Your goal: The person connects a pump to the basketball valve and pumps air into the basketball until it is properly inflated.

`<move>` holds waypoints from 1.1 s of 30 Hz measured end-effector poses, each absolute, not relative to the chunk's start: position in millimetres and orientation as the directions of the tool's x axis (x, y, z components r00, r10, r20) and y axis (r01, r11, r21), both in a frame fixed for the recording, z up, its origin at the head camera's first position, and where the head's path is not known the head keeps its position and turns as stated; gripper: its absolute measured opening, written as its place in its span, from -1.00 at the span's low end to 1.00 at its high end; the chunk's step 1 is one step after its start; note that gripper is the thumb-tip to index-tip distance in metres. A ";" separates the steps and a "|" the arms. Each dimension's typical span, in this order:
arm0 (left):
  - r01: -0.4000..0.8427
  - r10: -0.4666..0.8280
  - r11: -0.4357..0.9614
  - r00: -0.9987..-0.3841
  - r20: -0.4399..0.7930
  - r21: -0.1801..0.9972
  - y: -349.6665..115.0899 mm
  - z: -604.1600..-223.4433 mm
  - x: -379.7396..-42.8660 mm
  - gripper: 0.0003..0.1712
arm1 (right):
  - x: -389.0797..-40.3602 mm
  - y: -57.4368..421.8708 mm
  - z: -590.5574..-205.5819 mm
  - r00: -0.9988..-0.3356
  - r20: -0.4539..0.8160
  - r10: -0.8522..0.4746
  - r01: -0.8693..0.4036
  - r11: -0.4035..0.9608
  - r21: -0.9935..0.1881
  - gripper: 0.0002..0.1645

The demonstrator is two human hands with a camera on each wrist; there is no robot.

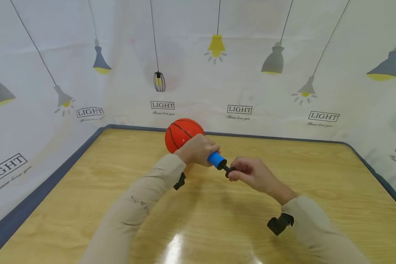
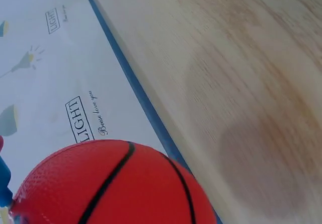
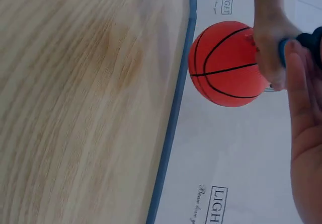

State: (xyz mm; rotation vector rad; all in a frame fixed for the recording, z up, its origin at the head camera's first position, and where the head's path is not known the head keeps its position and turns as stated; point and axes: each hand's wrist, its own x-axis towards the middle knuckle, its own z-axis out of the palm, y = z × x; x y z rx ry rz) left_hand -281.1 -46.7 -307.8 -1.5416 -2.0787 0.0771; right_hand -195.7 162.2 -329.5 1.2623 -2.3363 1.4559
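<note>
A small blue hand pump (image 1: 216, 160) slants between the two hands, its black handle toward me. My left hand (image 1: 198, 148) grips the blue barrel, covering much of it. My right hand (image 1: 252, 174) holds the black handle (image 1: 230, 172) with thumb and curled fingers; a short piece of black rod shows between handle and barrel. Beyond the left hand is a red ball with black basketball lines (image 1: 184, 134). In the left wrist view the pump's blue front end (image 2: 4, 181) meets the side of the ball (image 2: 115, 183). Whether the ball touches the table cannot be told.
The wood-grain table (image 1: 135, 154) has a dark blue edge strip (image 1: 270, 138) along its back and sides. Behind it stands a white wall covering (image 1: 198, 73) printed with lamps and the word LIGHT. Black wrist cameras hang below both sleeves.
</note>
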 end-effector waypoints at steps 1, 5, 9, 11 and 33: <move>0.870 0.901 0.343 -0.197 0.387 -0.355 -47.6 -308.4 -281.6 -0.77 | -193.0 162.8 -328.9 -0.661 0.479 -0.577 -0.687 0.210 -0.696 -0.92; 0.882 0.886 0.348 -0.199 0.419 -0.318 -56.6 -309.1 -285.3 -0.78 | -172.2 175.7 -321.8 -0.679 0.461 -0.571 -0.667 0.219 -0.712 -0.88; 0.891 0.863 0.360 -0.205 0.463 -0.277 -67.6 -312.0 -290.2 -0.77 | -154.6 191.3 -317.7 -0.624 0.487 -0.610 -0.674 0.106 -0.731 -0.78; 0.892 0.856 0.363 -0.205 0.475 -0.269 -67.7 -313.3 -289.6 -0.77 | -155.5 192.5 -318.8 -0.602 0.506 -0.618 -0.687 0.078 -0.723 -0.79; 0.873 0.863 0.377 -0.211 0.459 -0.309 -67.0 -309.5 -284.7 -0.77 | -154.1 186.2 -316.7 -0.617 0.523 -0.588 -0.706 0.120 -0.698 -0.76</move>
